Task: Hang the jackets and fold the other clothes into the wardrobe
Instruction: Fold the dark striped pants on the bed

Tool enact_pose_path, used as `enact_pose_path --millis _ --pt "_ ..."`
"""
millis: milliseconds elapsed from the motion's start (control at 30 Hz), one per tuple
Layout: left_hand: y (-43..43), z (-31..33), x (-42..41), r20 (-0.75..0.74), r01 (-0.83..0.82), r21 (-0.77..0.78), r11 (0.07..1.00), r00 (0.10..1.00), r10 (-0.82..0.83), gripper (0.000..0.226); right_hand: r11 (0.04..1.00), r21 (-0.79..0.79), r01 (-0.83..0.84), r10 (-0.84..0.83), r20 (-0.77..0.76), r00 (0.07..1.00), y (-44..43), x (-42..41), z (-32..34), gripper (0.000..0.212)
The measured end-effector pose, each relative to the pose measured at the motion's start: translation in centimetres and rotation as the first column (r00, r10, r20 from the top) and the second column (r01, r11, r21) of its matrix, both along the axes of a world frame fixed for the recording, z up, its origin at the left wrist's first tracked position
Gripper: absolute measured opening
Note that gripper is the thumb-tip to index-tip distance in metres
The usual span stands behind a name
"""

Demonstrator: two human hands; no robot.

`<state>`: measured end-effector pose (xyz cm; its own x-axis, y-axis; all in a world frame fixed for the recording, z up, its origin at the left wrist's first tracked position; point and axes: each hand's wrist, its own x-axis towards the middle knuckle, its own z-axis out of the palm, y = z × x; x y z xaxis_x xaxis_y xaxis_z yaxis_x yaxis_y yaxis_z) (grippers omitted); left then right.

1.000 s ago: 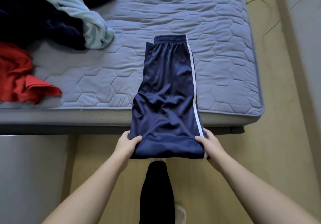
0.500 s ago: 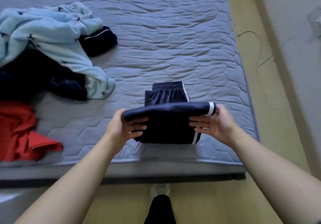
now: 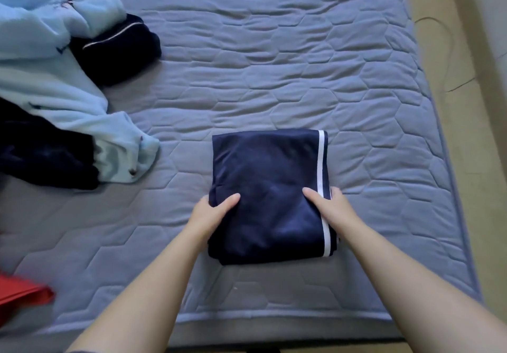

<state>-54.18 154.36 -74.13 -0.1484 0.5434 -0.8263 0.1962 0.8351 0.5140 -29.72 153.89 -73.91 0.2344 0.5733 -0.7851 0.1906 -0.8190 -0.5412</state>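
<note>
While each thumb lies flat on top of the pants [image 3: 269,182], the other fingers are tucked out of sight under the 2 side edges, so the left hand [image 3: 208,215] and right hand [image 3: 336,210] each pinch the bundle from the side, towards its near end. The pants sit folded into a thick square on the mattress [image 3: 274,64], close to its front edge, with a white stripe [image 3: 321,160] along the right side. The cloth looks light, soft and slick, so I judge the layers could slide apart or sag if lifted by the edges alone. Palms slid well under both sides should carry it better. Well apart to the left lie a pale blue fleece [image 3: 55,84], dark clothes [image 3: 118,48] and a red garment [image 3: 19,295]. No wardrobe is in view.
</note>
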Motion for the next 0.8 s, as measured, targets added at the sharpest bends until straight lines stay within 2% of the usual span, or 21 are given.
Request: enact_pose_path --millis 67,167,233,333,467,533,633,800 --pt "-0.1 -0.5 0.0 0.137 0.033 -0.087 0.996 0.99 -0.021 0.065 0.999 -0.031 -0.021 0.018 -0.102 0.995 0.3 0.2 0.1 0.027" --pt "-0.6 -0.3 0.4 0.226 0.052 -0.205 0.977 0.974 -0.005 0.081 0.984 -0.175 0.039 -0.084 -0.26 0.962 -0.1 1.1 0.5 0.032" --pt "-1.3 0.9 0.7 0.251 0.027 -0.209 0.978 0.968 0.027 0.072 0.956 -0.289 0.05 -0.149 -0.328 0.933 -0.9 1.8 1.5 0.035" --pt "-2.8 4.2 1.0 0.252 -0.03 -0.176 0.984 0.965 0.075 0.048 0.925 -0.373 0.069 -0.209 -0.35 0.913 -2.6 2.5 4.1 0.038" --pt "-5.9 11.7 1.5 0.23 -0.089 -0.187 0.978 0.964 0.131 0.044 0.905 -0.42 0.064 -0.238 -0.375 0.896 -5.0 2.9 10.7 0.032" --pt "-8.1 16.2 1.6 0.187 -0.12 -0.203 0.972 0.969 0.159 0.037 0.906 -0.423 0.013 -0.179 -0.355 0.917 -6.0 3.0 14.9 0.032" --pt "-12.3 22.8 2.0 0.116 -0.2 -0.22 0.955 0.966 0.229 0.048 0.908 -0.398 -0.129 -0.007 -0.322 0.947 -7.7 3.2 21.5 0.031" --pt "-21.5 34.2 3.3 0.126 -0.449 -0.209 0.869 0.869 0.479 0.037 0.879 -0.335 -0.339 0.229 -0.328 0.917 -10.8 3.3 32.9 0.023"
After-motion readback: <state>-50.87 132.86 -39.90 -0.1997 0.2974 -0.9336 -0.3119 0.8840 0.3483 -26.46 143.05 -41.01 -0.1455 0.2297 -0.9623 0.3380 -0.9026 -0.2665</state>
